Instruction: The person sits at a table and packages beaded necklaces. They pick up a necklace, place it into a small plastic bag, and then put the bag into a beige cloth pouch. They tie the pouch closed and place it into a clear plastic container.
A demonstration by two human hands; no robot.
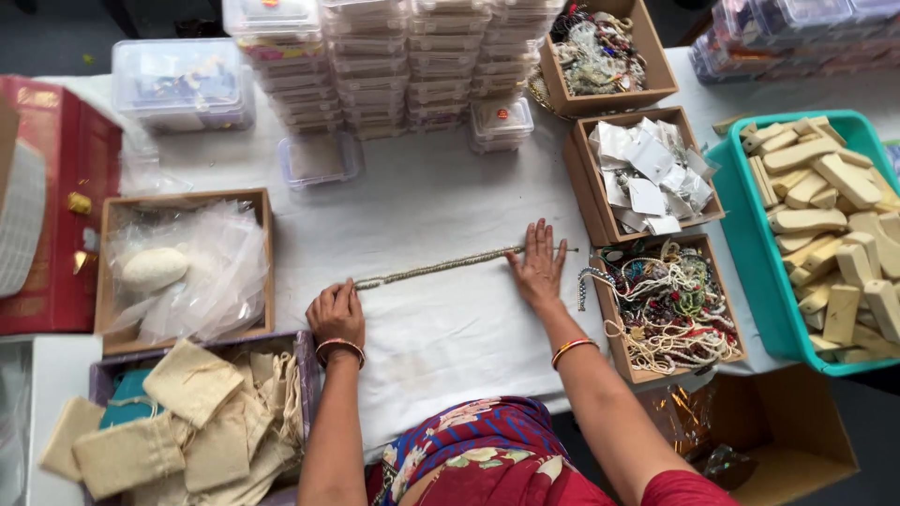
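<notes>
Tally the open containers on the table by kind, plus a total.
Brown cardboard boxes: 4 (plastic wrap, tangled jewellery, white packets, bead necklaces)
Teal plastic bin: 1, holding pale wooden blocks
Purple-rimmed box: 1, holding cloth pouches
Total: 6

Count: one beaded strand (441,266); four brown cardboard trays (574,159); one teal bin (750,244); two bangled wrists (339,349).
</notes>
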